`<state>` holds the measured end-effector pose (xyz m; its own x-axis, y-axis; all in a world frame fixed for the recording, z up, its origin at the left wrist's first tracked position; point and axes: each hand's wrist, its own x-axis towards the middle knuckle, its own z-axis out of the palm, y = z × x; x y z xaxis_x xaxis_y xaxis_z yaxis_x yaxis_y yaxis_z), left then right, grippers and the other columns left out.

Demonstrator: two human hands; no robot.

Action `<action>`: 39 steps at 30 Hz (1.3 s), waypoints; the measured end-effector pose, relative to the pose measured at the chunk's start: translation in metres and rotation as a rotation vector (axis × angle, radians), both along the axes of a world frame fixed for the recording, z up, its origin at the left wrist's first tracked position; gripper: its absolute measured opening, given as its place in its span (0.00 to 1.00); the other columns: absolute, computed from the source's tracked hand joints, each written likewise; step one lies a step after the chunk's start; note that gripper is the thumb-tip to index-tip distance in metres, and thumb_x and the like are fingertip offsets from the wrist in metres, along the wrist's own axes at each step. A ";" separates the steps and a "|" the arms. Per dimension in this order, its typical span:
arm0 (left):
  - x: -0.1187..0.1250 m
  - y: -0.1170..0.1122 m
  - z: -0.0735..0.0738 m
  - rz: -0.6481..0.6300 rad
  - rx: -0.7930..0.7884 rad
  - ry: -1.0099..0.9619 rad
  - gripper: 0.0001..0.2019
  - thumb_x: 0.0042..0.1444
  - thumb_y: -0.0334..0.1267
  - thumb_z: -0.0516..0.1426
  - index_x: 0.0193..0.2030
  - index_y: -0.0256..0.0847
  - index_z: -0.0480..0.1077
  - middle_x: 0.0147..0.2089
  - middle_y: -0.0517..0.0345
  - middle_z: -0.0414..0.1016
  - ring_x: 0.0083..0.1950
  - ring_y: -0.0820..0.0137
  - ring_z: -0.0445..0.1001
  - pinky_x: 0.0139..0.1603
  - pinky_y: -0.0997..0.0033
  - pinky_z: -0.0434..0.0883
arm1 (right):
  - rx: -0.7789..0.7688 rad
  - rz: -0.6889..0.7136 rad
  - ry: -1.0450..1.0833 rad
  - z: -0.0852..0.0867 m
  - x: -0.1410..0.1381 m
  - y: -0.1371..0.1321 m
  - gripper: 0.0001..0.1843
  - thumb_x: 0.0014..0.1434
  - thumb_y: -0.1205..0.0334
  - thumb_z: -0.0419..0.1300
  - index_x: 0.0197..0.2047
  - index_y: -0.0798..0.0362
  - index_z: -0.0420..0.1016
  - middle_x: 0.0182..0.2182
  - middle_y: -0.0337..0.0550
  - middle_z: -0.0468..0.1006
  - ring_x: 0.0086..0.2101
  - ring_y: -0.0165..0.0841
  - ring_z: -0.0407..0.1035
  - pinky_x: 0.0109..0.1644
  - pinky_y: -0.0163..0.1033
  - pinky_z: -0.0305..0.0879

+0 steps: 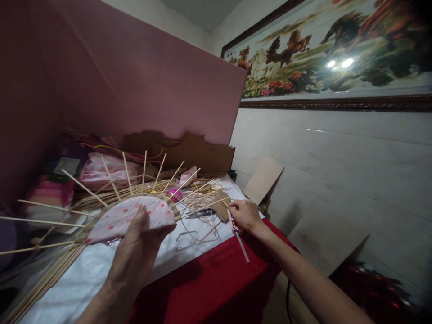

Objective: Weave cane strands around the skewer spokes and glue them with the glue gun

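My left hand [138,243] grips a half-round panel [131,216] covered in pale pink dotted cloth, thumb on its face and fingers behind. Thin wooden sticks [145,171] fan outward from its curved edge, which has a twine-like band. Off to the right, my right hand [245,216] has its fingers closed at the upper end of a flower-patterned piece [232,223]. It looks like a glue gun, with a translucent glue stick [243,249] jutting out below. The fingers partly hide it.
A white sheet [199,231] and red cloth [209,274] cover the table. Loose twine scraps [209,198], a cut cardboard piece [221,204] and a long bundle of sticks [50,281] lie there. Folded pink cloth [106,171] and torn cardboard [192,153] stand behind.
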<state>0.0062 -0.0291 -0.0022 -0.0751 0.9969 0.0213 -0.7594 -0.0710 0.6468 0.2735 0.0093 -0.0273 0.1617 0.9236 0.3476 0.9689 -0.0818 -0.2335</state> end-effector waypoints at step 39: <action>0.000 -0.001 0.003 0.008 0.029 -0.019 0.02 0.51 0.33 0.58 0.33 0.39 0.69 0.28 0.59 0.73 0.27 0.70 0.73 0.30 0.63 0.76 | -0.014 0.010 0.052 0.002 -0.004 -0.018 0.13 0.54 0.61 0.53 0.31 0.47 0.80 0.25 0.39 0.80 0.29 0.32 0.71 0.29 0.32 0.54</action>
<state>0.0066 -0.0297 0.0012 -0.0837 0.9953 0.0485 -0.7708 -0.0955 0.6299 0.2697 -0.0085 -0.0255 0.1701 0.9299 0.3261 0.9563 -0.0758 -0.2825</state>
